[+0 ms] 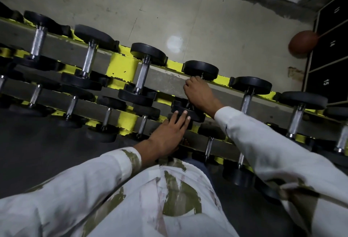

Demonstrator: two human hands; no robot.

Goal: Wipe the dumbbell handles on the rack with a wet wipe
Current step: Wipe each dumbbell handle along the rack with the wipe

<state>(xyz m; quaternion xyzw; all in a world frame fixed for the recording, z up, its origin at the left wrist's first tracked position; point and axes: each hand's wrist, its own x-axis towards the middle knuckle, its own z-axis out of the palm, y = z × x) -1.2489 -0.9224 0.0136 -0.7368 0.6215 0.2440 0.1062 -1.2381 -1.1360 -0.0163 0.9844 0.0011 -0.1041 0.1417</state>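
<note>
Obs. 1: the right hand has its fingers curled down round the middle of a dumbbell on the upper tier. The palm lies over the bar, so the handle is covered (whether a wipe sits under the palm cannot be told). The dumbbell's far black head stands just beyond the fingertips; its near head lies just below the heel of the hand.

Obs. 2: the left hand is flat, fingers straight and close together, with the tips resting on that near head. It lies below and slightly left of the right hand.

The sleeves are white, the left one with olive patches.

Obs. 3, outward: the rack, chipped yellow paint with grey rails, runs slantwise under both hands. A neighbouring dumbbell with a bare knurled handle sits left of the right hand, and another to its right. Smaller dumbbells fill the lower tier, left of the left hand. Beyond the rack is a pale floor. Far right of the right hand, a brown ball sits beside black numbered boxes.
</note>
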